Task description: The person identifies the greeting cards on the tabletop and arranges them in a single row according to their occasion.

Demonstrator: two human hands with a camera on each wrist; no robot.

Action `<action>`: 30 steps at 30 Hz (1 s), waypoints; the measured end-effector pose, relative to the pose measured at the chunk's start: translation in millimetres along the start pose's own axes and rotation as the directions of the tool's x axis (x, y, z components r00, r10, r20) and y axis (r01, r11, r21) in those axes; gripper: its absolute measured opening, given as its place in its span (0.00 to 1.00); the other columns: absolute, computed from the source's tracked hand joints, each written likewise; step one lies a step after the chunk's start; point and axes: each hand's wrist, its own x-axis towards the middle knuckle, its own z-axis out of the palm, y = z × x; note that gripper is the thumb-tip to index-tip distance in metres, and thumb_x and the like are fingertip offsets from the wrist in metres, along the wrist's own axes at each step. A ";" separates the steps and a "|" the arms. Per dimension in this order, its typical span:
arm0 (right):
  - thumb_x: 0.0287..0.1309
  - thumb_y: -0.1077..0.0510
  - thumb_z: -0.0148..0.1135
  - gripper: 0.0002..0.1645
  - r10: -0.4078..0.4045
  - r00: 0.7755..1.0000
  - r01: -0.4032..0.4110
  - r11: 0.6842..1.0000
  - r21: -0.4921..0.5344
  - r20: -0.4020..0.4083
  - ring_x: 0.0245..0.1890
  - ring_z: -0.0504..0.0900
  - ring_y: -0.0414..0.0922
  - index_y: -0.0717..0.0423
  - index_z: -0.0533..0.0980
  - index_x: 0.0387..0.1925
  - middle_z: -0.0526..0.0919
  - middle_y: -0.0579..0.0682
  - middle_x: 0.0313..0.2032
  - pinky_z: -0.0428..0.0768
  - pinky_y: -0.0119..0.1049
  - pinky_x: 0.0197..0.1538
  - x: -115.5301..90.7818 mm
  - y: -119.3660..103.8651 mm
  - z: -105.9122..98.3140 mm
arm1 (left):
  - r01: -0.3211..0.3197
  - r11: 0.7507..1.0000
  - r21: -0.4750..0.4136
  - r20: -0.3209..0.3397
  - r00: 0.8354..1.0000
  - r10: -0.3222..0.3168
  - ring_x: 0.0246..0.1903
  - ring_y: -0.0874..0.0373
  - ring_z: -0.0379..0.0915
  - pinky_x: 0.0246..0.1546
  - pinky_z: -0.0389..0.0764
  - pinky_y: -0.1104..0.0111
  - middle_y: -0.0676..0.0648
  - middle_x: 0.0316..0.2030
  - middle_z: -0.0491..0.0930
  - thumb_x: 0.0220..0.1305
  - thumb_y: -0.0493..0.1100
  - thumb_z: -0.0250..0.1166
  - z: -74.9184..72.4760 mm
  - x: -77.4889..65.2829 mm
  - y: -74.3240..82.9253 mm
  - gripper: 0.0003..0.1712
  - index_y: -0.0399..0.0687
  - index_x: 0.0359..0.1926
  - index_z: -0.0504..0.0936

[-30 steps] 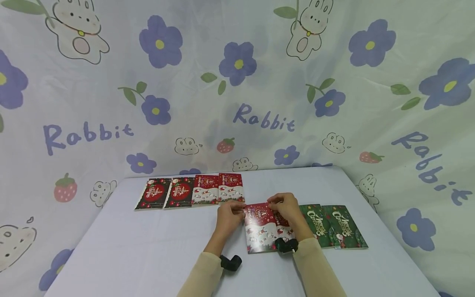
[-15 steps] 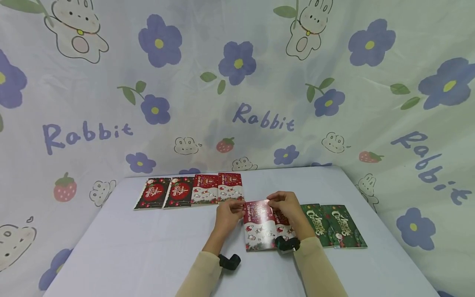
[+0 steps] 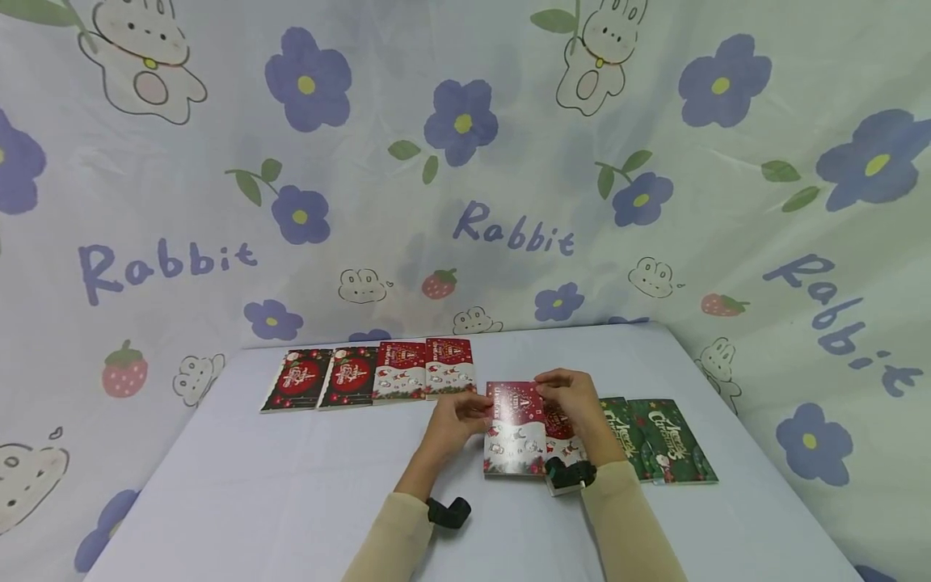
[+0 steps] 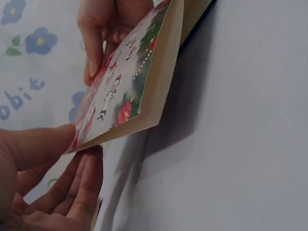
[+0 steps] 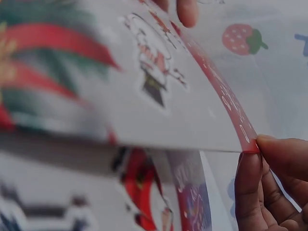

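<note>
A red and white Christmas booklet is held up over the table between both hands. My left hand pinches its upper left corner, thumb on the cover and fingers behind. At the upper right corner, my right hand pinches it between thumb and fingers. In the left wrist view, cream paper shows beneath the booklet's cover, and a shadow falls on the cloth below. A second booklet of the same print lies just right of it, partly covered by the right hand and wrist.
Two green Christmas booklets lie overlapping to the right. At the back left, a row holds two dark red ones and two red and white ones. A white cloth covers the table; a printed curtain hangs behind it.
Both hands have raised the held booklet and shifted it slightly away and to the right. More of the neighbouring booklet's lower edge now shows. The other booklets lie as before.
</note>
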 end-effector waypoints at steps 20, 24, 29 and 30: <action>0.68 0.66 0.67 0.12 0.021 0.994 -0.021 1.000 -0.006 -0.104 0.41 0.84 0.45 0.66 0.84 0.51 0.87 0.57 0.45 0.82 0.39 0.48 1.3 -3.7 -16.1 | 0.009 0.998 -0.065 0.146 0.989 0.000 0.41 0.53 0.82 0.39 0.84 0.69 0.35 0.46 0.84 0.59 0.24 0.72 7.9 -4.7 1.1 0.18 0.30 0.51 0.85; 0.69 0.67 0.66 0.12 0.018 0.994 -0.017 1.000 0.016 -0.111 0.39 0.85 0.45 0.68 0.84 0.51 0.87 0.56 0.42 0.84 0.40 0.46 1.1 -2.9 -16.4 | 0.020 0.998 -0.066 0.152 0.988 -0.010 0.39 0.56 0.81 0.37 0.84 0.70 0.36 0.47 0.84 0.58 0.23 0.72 9.6 -4.9 1.2 0.18 0.29 0.51 0.85; 0.69 0.67 0.67 0.12 0.024 0.993 -0.022 1.000 0.020 -0.112 0.38 0.85 0.44 0.68 0.84 0.51 0.87 0.59 0.45 0.84 0.38 0.45 2.5 -1.2 -16.2 | 0.040 0.997 -0.062 0.144 0.989 -0.030 0.38 0.58 0.79 0.35 0.82 0.72 0.39 0.45 0.84 0.58 0.22 0.71 9.4 -4.6 1.2 0.18 0.31 0.50 0.86; 0.69 0.66 0.67 0.13 0.026 0.993 -0.024 1.000 0.020 -0.112 0.38 0.85 0.44 0.68 0.84 0.52 0.87 0.59 0.45 0.84 0.38 0.45 2.9 -1.0 -16.3 | 0.043 0.997 -0.064 0.141 0.989 -0.034 0.38 0.58 0.79 0.34 0.82 0.72 0.39 0.45 0.84 0.58 0.22 0.71 9.1 -4.4 1.4 0.18 0.31 0.50 0.87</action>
